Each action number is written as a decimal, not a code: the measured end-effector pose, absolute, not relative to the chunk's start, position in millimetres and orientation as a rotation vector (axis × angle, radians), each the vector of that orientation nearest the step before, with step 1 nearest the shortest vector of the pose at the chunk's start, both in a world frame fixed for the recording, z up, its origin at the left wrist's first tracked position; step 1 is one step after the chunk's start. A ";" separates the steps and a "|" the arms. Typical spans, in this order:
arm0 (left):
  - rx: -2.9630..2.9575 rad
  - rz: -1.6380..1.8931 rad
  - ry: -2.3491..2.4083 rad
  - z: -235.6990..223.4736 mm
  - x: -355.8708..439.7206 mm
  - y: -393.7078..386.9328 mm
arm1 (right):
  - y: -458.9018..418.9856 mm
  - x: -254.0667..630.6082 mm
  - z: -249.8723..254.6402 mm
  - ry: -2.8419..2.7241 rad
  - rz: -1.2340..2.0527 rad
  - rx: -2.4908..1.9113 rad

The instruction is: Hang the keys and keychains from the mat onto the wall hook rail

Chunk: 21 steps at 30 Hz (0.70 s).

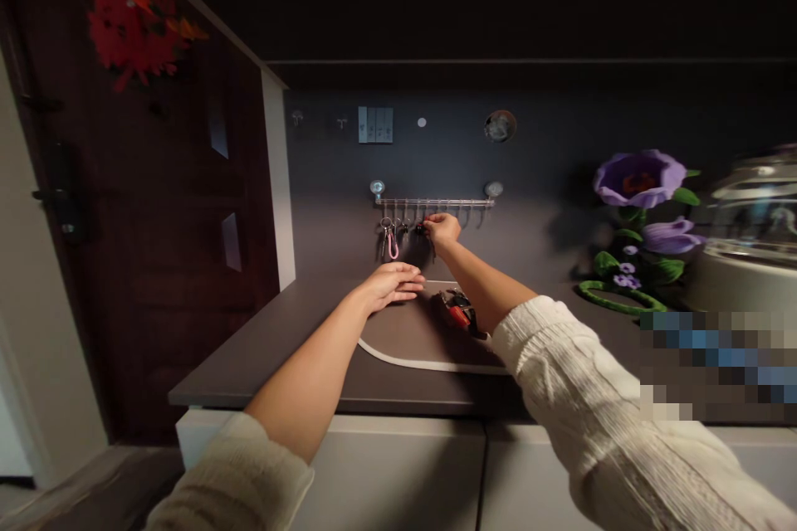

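A clear rail with a row of hooks (436, 202) is fixed to the grey back wall by round mounts. On its left hooks hang several keys on rings, one with a pink loop strap (393, 247). My right hand (443, 230) is up at the middle of the rail, thumb and fingers pinched on a small dark key (433, 250) by the hooks; the fingers partly hide it. Lower and to the left, my left hand (395, 284) hovers above the counter, fingers stretched, palm turned up and holding nothing. Under my right forearm lies a red and black bundle (459, 315).
The bundle rests within a white-edged outline (411, 362) on the dark counter (249, 348). Purple artificial flowers (641, 182) and a glass-domed appliance (753, 224) stand to the right. At left is a dark door (168, 265). A dark cabinet (473, 8) overhangs.
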<state>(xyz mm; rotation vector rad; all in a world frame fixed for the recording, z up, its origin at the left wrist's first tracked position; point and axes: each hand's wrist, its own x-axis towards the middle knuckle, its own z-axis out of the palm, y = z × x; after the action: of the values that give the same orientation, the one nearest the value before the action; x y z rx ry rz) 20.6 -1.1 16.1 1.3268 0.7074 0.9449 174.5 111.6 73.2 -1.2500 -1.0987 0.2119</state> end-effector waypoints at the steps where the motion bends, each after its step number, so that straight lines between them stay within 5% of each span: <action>1: 1.328 0.948 0.709 16.1 20.4 -1.2 | 109.5 173.2 71.5 -1.089 0.224 -1.249; 21: 1.323 0.993 0.792 14.1 19.2 2.7 | 85.4 176.5 54.9 -1.129 0.300 -1.298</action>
<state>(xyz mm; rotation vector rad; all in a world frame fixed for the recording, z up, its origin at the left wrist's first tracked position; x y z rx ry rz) 19.2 2.7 14.1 1.3233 0.7923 0.9932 176.5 85.4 54.9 -1.2981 -1.1287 0.3000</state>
